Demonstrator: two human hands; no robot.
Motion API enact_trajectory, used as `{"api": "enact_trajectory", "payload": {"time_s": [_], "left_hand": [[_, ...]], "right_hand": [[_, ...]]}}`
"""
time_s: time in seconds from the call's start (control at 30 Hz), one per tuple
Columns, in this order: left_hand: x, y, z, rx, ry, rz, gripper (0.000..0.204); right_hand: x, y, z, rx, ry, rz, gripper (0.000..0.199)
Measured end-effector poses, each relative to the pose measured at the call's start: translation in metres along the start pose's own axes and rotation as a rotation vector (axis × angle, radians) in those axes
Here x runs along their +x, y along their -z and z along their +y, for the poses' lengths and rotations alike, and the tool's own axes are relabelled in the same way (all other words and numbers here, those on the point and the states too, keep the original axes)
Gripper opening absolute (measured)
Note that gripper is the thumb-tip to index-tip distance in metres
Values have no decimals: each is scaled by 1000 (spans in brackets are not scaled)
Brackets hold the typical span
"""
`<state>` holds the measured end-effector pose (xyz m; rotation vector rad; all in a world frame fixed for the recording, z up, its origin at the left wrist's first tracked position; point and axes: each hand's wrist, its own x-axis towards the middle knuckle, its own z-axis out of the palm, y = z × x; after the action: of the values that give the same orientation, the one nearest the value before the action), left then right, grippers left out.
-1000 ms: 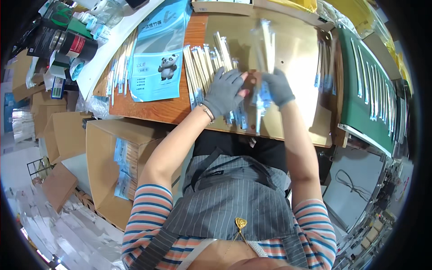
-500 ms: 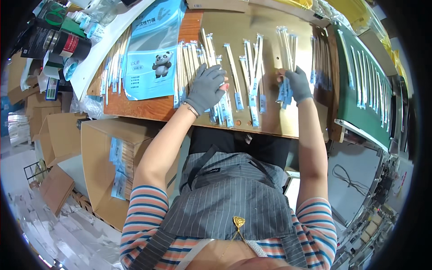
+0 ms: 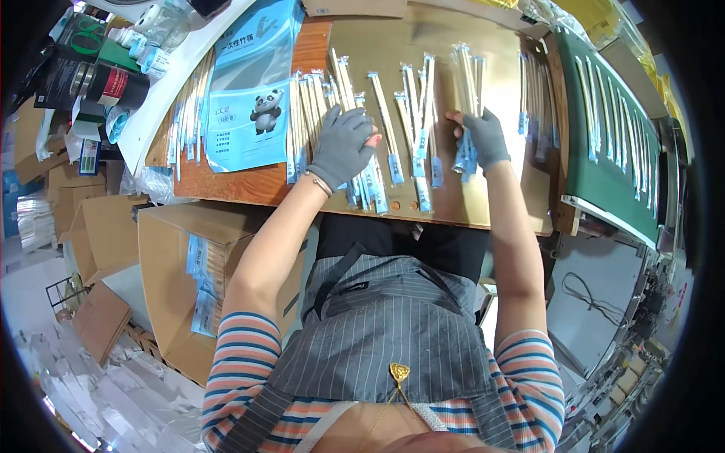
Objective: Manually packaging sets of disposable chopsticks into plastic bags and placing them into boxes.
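Both my hands wear grey gloves with bare fingertips. My left hand (image 3: 343, 143) curls over a pile of wrapped chopsticks (image 3: 370, 189) on the left of the metal-topped table, its fingers bent down around them. Part of that pile is hidden under the palm. My right hand (image 3: 483, 136) grips a bunch of wrapped chopsticks (image 3: 468, 79), held upright in the picture with the blue wrapper ends toward me. Between the hands lie several loose chopstick packets (image 3: 419, 128), some crossing each other.
A blue panda-printed bag (image 3: 249, 128) lies left, beside more chopstick packets (image 3: 192, 113). Another group of packets (image 3: 538, 106) sits at the table's right, before a green conveyor belt (image 3: 604, 181) carrying packets. An open carton (image 3: 170, 287) holding packs stands below left. A dark flask (image 3: 117, 81) stands upper left.
My right hand has shifted slightly left with its bunch, away from the packets at the table's right. My left hand stays over its pile. The whole view has moved a little.
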<state>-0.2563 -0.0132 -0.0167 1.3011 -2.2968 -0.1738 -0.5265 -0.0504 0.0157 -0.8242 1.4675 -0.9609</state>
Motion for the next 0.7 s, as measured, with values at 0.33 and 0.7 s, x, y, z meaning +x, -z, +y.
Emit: {"api": "enact_trajectory", "payload": {"time_s": [0.33,0.7], "left_hand": [[18,-13,39,-11,-101,-60,42],[6,-5,26,266,-89,-147,47]], "right_hand": [[-10,-33,-15,200,2,-133,15],[12,-8,8,-444,169,-100,43]]}}
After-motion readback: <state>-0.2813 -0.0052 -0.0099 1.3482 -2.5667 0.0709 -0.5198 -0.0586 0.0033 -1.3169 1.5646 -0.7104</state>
